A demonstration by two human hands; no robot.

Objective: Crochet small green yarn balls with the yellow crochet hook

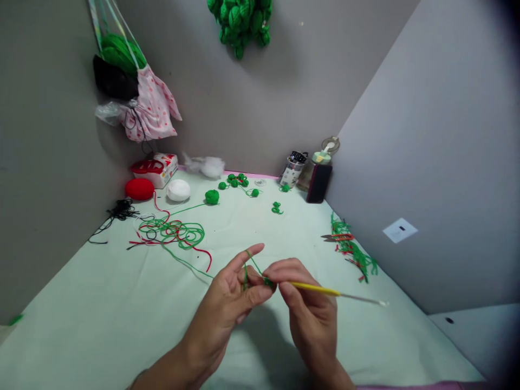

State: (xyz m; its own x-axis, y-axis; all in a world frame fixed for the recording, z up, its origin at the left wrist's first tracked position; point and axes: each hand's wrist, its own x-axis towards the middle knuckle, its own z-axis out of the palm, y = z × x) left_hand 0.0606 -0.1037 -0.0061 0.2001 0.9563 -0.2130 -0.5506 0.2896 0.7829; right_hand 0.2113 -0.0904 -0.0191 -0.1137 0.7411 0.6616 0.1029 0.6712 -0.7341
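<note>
My left hand [238, 295] pinches a small green crochet piece [268, 281] between thumb and fingers, its index finger raised with green yarn looped over it. In my right hand [311, 309] is a crochet hook [314, 287] with a yellow handle, gripped between thumb and fingers. One metal end of the hook points out to the right; the other end meets the green piece and is hidden by fingers. From my left hand a green strand [184, 262] runs back to a loose tangle of green, red, black and white yarn [174, 232]. A green yarn ball [212, 196] sits behind the tangle.
Red [140, 189] and white yarn balls [179, 190] stand back left, beside a red-and-white box [162, 169]. Small green crocheted pieces [238, 180] lie at the back. Orange-handled snips [341, 237] rest on yarn scraps [357, 257] at right, below a phone [319, 184].
</note>
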